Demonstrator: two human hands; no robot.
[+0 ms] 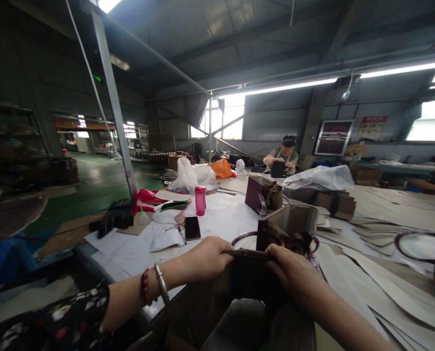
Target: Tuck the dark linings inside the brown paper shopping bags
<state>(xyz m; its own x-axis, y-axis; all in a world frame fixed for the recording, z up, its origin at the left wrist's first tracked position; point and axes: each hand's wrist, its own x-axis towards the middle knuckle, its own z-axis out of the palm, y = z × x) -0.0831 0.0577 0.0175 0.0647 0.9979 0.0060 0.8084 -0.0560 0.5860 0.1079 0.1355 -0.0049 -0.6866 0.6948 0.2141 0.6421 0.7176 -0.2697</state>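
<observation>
Dark bag (250, 279) at near centre, its top edge roughly level and a pale piece (235, 324) showing inside; what supports it from below cannot be made out. Left hand (213, 254) pinches the edge toward its left end, thumb on top, while the right hand (292, 268) grips toward the right end. Technique, as judged: match the pull on both sides so the edge runs straight, press evenly, and avoid knocking the handled bag (264, 237) just beyond on the table (217, 207).

Dark floral sleeve (62, 316), silver bangle (161, 282), red bead bracelet (145, 286)
</observation>
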